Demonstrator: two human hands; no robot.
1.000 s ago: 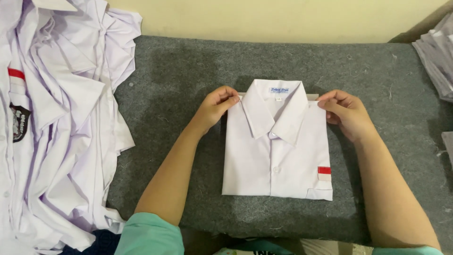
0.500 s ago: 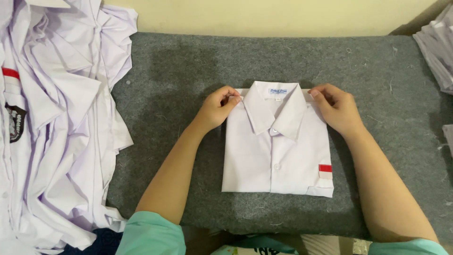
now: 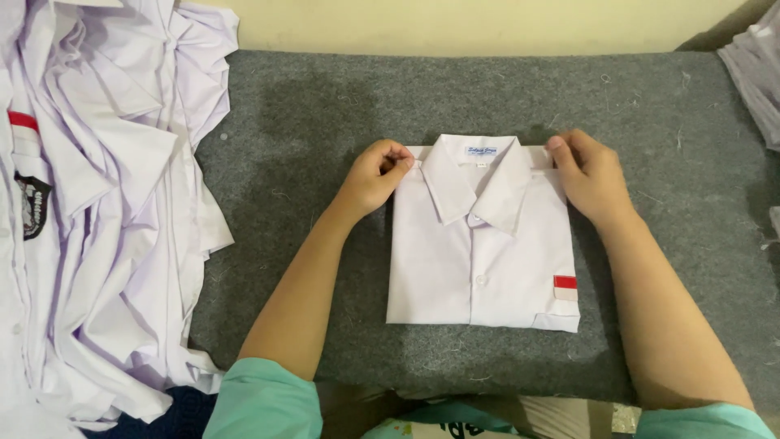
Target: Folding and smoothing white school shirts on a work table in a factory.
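A folded white shirt [image 3: 479,260] lies collar-up on the grey felt surface [image 3: 325,106], with a small red and white patch on its right chest pocket. My left hand [image 3: 375,175] pinches the shirt's top left shoulder corner beside the collar. My right hand [image 3: 587,175] pinches the top right shoulder corner. Both arms wear teal sleeves.
A large heap of unfolded white shirts [image 3: 89,211] covers the left side and overhangs the felt. More pale folded cloth [image 3: 756,69] lies at the far right edge. A cream wall runs behind the surface.
My right hand has slid inward to the shirt's top right corner, closer to the collar. The view shifted slightly; the shirt stays put.
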